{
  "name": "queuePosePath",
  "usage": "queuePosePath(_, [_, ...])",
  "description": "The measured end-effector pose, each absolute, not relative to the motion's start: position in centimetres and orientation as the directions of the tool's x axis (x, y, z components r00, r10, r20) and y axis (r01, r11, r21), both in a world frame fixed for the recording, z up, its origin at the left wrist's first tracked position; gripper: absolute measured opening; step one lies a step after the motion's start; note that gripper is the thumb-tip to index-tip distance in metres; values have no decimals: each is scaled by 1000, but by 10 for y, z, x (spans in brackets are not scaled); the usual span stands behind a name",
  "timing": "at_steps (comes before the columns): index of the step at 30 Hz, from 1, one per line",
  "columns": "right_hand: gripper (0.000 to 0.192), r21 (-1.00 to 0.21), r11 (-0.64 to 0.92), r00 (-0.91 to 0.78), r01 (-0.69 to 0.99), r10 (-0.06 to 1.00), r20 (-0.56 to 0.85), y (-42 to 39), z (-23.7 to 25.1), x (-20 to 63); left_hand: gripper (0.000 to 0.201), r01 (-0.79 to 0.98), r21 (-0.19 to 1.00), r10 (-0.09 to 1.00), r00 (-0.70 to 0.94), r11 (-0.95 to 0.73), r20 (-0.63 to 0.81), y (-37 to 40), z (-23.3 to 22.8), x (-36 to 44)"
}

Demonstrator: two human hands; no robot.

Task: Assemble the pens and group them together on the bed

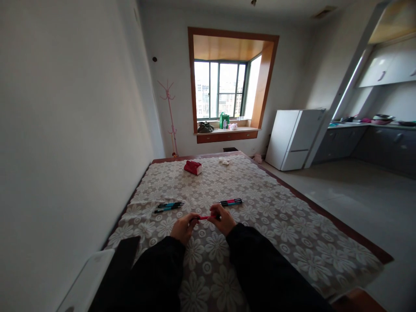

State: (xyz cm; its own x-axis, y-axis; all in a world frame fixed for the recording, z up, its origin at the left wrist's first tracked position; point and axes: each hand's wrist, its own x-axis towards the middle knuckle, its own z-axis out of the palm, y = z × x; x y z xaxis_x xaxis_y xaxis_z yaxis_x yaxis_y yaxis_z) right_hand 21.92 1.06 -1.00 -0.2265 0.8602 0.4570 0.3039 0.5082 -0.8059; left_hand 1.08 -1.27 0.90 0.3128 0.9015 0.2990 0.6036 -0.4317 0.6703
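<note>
Both my hands meet over the table's lace cloth [292, 242], holding one red pen [204, 217] between them. My left hand [184, 227] pinches the pen's left end and my right hand [222, 219] grips its right end. Just beyond my right hand lies a small group of red-and-black pens [231, 202]. To the left, past my left hand, lies a group of blue-and-black pens [169, 206]. Black sleeves cover both my forearms.
A red tissue pack [193, 167] and a small white object [224, 161] sit at the table's far end. A white wall runs along the left. A white fridge [294, 138], a kitchen counter [367, 126] and a window sill [227, 130] stand beyond. A white chair back [86, 281] is at lower left.
</note>
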Motion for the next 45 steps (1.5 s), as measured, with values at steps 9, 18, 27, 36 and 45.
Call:
queuePosePath(9, [18,-857,456,-206,242,887,414,9,-5,217,23,587,699,911,309,-410,274,-11,6,9])
queuePosePath(18, [13,-831,480,-207,282,876,436,8,-2,217,23,588,656,880,352,-473,319,-9,0,9])
queuePosePath(27, [19,-742,481,-268,467,877,399,12,-8,224,19,662,524,841,358,-535,406,-11,1,9])
queuePosePath(36, [24,-706,559,-348,435,827,441,9,-11,222,20,694,582,903,272,-424,333,-12,6,10])
queuePosePath(45, [20,-691,541,-314,479,841,441,13,-12,226,23,688,603,911,245,-404,332,-9,-2,10])
